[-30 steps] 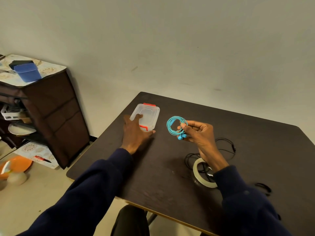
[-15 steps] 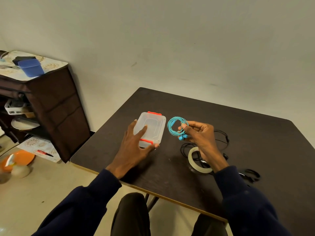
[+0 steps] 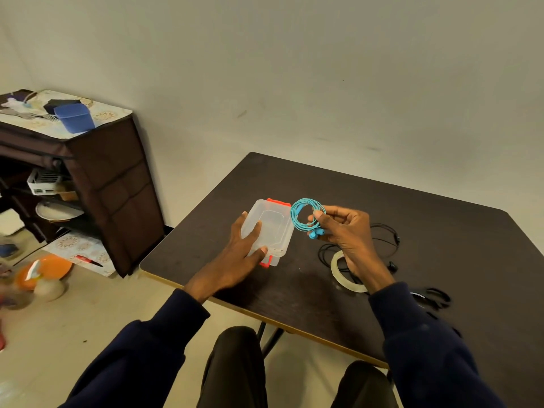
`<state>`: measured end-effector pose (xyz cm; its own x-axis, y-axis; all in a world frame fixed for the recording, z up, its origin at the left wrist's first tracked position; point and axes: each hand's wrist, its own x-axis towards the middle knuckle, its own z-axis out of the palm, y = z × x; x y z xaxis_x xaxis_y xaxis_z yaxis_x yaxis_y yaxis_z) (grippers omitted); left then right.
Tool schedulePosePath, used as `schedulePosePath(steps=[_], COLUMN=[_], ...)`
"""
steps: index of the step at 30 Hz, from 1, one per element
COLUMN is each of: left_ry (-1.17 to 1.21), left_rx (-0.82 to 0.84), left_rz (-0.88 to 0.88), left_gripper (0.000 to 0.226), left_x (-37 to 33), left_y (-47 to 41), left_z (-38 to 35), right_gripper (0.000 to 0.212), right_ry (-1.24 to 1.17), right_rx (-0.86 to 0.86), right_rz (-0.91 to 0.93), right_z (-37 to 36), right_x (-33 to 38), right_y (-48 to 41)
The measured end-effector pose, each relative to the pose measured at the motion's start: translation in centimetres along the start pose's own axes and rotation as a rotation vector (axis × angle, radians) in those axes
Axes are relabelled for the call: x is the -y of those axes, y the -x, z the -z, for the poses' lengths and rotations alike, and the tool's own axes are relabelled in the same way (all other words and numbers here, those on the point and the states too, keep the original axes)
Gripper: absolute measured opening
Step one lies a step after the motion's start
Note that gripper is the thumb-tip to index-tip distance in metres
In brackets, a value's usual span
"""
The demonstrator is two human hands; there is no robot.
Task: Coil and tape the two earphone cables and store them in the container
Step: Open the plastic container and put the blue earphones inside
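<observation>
Illumination even and moderate, soft and diffuse; source not visible. The wall reads flat grey-green, without glare. The dark bench shows a faint sheen and only weak shadow beneath the hands. Wide-angle distortion bends the frame edges. Floor clutter at lower left is smeared; centre detail is acceptably sharp.

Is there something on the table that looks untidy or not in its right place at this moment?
Yes: the black earphone cable lies loose and uncoiled on the table, partly tangled over the tape roll. The blue coil in the right hand looks neat, and the container under the left hand still has its lid on.
</observation>
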<state>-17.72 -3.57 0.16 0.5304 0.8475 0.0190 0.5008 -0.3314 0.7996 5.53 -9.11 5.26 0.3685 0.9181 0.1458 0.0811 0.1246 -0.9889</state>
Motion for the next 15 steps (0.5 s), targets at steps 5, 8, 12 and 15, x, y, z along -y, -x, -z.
schedulePosePath(steps=[5, 8, 12, 15], left_ry=[-0.353, -0.315, -0.263, -0.335], left_rx=[0.154, 0.143, -0.207, -0.201], left_rz=[-0.054, 0.045, -0.023, -0.137], left_gripper=[0.099, 0.092, 0.049, 0.048], left_x=[0.5, -0.7, -2.0, -1.9], left_y=[0.0, -0.3, -2.6, -5.2], left_z=[0.6, 1.1, 1.5, 1.7], right_gripper=[0.029, 0.031, 0.027, 0.026], right_ry=[0.003, 0.008, 0.012, 0.012], right_rx=[-0.011, -0.011, -0.019, -0.028], right_rz=[-0.007, -0.008, 0.009, 0.012], right_z=[0.0, 0.2, 0.8, 1.0], right_x=[0.0, 0.0, 0.2, 0.0], right_y=[0.1, 0.0, -0.1, -0.2])
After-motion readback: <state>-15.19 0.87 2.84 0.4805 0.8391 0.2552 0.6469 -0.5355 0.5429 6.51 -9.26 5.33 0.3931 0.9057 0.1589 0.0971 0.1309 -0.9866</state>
